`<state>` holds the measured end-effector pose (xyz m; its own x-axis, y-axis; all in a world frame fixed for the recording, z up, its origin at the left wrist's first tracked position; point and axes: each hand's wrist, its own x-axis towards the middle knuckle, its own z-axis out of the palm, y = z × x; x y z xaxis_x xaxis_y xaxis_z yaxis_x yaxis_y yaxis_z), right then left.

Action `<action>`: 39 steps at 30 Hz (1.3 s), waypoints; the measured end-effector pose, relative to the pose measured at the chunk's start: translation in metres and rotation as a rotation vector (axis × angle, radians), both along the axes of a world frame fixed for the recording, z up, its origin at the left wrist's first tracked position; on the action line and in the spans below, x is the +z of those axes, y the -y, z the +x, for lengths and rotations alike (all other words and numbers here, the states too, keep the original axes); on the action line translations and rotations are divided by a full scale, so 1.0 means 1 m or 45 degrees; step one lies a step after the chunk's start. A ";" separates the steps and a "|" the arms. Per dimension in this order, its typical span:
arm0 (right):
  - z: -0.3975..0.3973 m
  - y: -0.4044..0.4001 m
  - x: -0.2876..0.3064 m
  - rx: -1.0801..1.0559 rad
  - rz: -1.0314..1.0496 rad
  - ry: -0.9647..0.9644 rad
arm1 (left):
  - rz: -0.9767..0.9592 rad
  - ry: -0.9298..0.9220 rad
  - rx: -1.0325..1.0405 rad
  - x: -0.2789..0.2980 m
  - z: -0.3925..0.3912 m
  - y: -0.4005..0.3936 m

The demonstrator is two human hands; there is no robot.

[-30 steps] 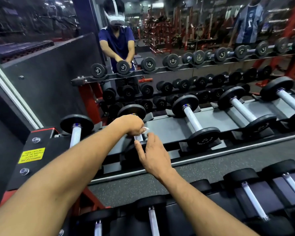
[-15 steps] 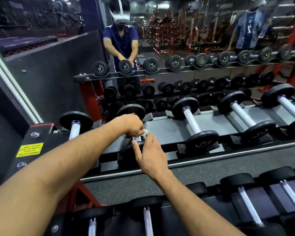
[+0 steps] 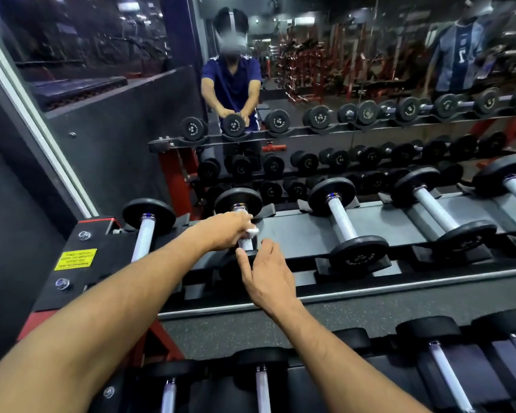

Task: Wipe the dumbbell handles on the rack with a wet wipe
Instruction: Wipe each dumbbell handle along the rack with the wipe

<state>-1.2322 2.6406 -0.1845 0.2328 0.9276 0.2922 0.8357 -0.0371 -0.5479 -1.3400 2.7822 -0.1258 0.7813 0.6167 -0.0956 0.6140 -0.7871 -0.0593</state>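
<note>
Left hand [image 3: 225,229], wet wipe [image 3: 252,231] around handle [image 3: 245,242]

Two hands, left hand [image 3: 224,229] and right hand [image 3: 267,277], one white wet wipe [image 3: 252,231], five dumbbells on upper rack shelf [image 3: 298,234], at least five chrome handles on lower shelf [image 3: 325,380], one yellow warning label [image 3: 75,259], one wall mirror [image 3: 370,70].

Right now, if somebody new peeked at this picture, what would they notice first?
Probably the two bare arms reaching in from the bottom: the left hand presses a white wipe around a dumbbell handle on the rack, and the right hand steadies the near end. Behind them, a big mirror shows the same person and rows of dumbbells.
</note>
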 end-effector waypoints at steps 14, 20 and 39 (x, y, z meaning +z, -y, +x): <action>0.002 0.002 0.002 0.062 -0.055 0.001 | -0.300 0.583 0.324 -0.013 -0.044 0.064; 0.002 0.003 0.009 0.067 -0.132 -0.006 | -0.153 0.896 0.478 -0.015 -0.064 0.090; -0.101 -0.001 0.014 -0.051 0.106 0.364 | 0.170 1.144 0.492 0.012 -0.208 0.087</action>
